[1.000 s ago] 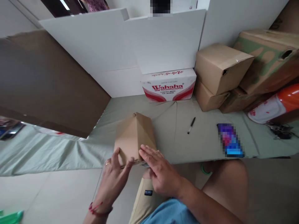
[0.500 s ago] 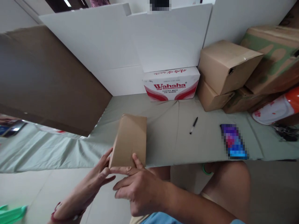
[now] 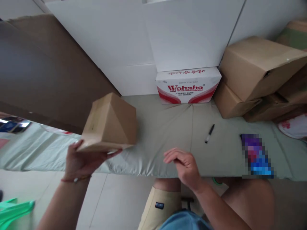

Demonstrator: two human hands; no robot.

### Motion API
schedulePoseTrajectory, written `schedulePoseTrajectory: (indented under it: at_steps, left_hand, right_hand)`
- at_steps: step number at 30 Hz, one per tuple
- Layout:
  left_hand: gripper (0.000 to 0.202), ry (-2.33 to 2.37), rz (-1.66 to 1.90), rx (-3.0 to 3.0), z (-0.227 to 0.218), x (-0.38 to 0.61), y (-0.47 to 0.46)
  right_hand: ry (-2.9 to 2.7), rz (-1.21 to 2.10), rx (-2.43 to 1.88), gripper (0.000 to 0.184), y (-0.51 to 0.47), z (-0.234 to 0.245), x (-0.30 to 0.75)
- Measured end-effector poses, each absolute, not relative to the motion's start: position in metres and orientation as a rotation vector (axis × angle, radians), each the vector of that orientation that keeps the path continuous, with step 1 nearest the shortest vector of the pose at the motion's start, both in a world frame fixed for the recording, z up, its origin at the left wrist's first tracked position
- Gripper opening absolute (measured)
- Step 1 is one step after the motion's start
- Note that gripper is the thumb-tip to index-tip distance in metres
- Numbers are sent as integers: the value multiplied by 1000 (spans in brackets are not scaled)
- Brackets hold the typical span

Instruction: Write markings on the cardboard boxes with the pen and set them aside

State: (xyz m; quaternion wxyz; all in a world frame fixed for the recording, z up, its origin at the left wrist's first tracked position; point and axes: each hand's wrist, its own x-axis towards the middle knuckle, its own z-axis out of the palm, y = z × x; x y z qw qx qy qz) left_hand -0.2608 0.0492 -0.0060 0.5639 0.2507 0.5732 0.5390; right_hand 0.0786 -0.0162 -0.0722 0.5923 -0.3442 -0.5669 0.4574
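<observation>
I read "Wahaha" with a ® in red across the front of the white carton [image 3: 188, 86], "PURIFIED WATER FOR DRINKING" beneath, and red Chinese characters along its top. The dark patch [image 3: 159, 205] on the beige shorts [image 3: 169, 194] is too small for me to read.

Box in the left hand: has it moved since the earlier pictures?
Yes. The box has moved left, away from the Wahaha carton; in this view it now overlaps the brown board.

Held box [image 3: 109, 124]: plain tan
Wahaha carton [image 3: 188, 90]: white, red bands, red lettering
Tablecloth [image 3: 158, 131]: plain grey-green
Pen [image 3: 209, 133]: black, whitish
</observation>
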Motion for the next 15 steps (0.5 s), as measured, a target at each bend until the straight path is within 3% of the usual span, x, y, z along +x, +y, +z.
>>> schedulePoseTrajectory:
  at_steps: [9,15]
  left_hand:
    - [57,1276,1218,721,-26,-279,196]
    - [35,1437,1381,726,-27,-302,216]
  right_hand:
    - [-1111,890,-1107,28,-11,-104,139]
    - [-1172,809,-1158,29,-15,-119,156]
